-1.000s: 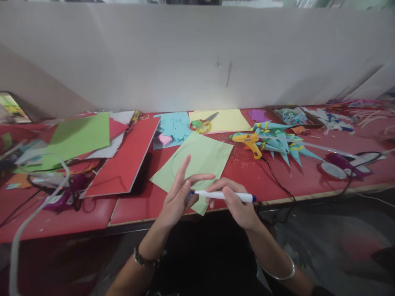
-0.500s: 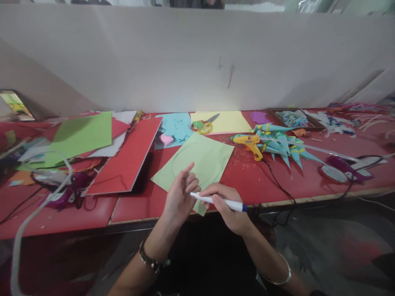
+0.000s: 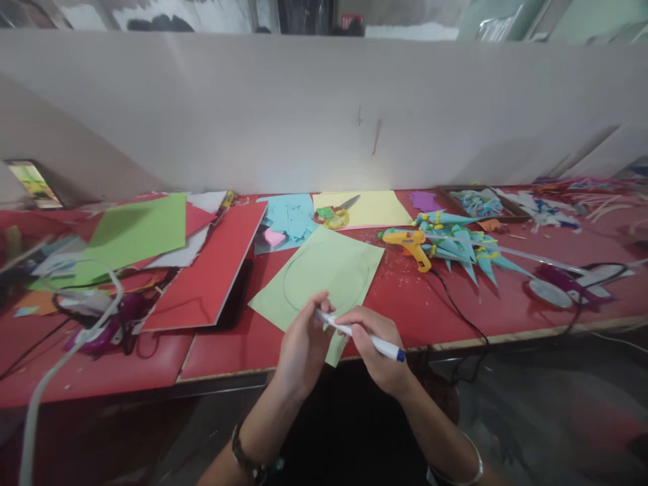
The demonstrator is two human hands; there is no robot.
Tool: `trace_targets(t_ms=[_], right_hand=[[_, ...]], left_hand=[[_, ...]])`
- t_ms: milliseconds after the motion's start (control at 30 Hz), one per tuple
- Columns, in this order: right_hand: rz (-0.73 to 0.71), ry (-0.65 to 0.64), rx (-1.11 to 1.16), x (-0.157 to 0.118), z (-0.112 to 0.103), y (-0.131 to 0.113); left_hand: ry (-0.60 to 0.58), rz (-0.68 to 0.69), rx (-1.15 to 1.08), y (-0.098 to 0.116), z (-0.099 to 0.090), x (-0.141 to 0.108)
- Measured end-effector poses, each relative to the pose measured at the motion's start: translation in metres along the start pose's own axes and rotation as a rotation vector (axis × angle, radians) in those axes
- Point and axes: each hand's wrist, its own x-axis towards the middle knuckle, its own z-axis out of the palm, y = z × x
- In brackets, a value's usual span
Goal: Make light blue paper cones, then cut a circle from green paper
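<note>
My right hand grips a white marker with a blue end, its narrow tip pointing left. My left hand is closed at that tip, fingers curled around it; whether a cap is in the fingers is hidden. Both hands are just above the near edge of a pale green paper sheet, which lies at an angle on the red table. A large circle is drawn in thin line on the sheet. A narrow pale green strip hangs at the table edge below the hands.
A yellow glue gun and blue paper cones lie to the right. Behind the sheet are scissors, yellow paper and blue scraps. Leftward are a red board, green paper and a white cable.
My left hand's raised index finger has curled in, and that hand has moved right, closing at the marker's tip. The right hand keeps hold of the marker. The camera view has tilted slightly up.
</note>
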Motion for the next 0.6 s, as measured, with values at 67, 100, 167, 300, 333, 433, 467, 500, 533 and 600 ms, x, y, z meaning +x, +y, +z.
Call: trace_targets(t_ms=[67, 100, 167, 300, 333, 433, 467, 500, 533, 600], right_hand=[[0.028, 0.065, 0.025, -0.001, -0.002, 0.003], [0.043, 0.104, 0.043, -0.002, -0.003, 0.004], [0.07, 0.172, 0.075, -0.003, -0.004, 0.007], [0.085, 0.281, 0.188, -0.005, 0.002, 0.012], [0.085, 0.301, 0.244, -0.006, 0.005, 0.012], [0.1, 0.353, 0.421, -0.008, 0.015, 0.011], [0.103, 0.375, 0.464, -0.008, 0.017, 0.011], [0.106, 0.403, 0.495, -0.009, 0.02, 0.011], [0.106, 0.436, 0.516, -0.01, 0.021, 0.01], [0.097, 0.496, 0.537, -0.011, 0.024, 0.009]], left_hand=[[-0.076, 0.091, 0.277, -0.004, -0.005, 0.0], [-0.11, 0.142, 0.454, -0.005, -0.008, -0.001], [-0.176, 0.239, 0.803, -0.007, -0.01, -0.002], [-0.321, 0.313, 1.237, -0.009, -0.01, -0.006], [-0.357, 0.311, 1.272, -0.011, -0.01, -0.008], [-0.413, 0.326, 1.242, -0.016, -0.007, -0.011], [-0.415, 0.338, 1.221, -0.018, -0.006, -0.011], [-0.41, 0.351, 1.209, -0.019, -0.005, -0.012], [-0.404, 0.364, 1.208, -0.02, -0.004, -0.012], [-0.409, 0.396, 1.244, -0.019, -0.001, -0.013]])
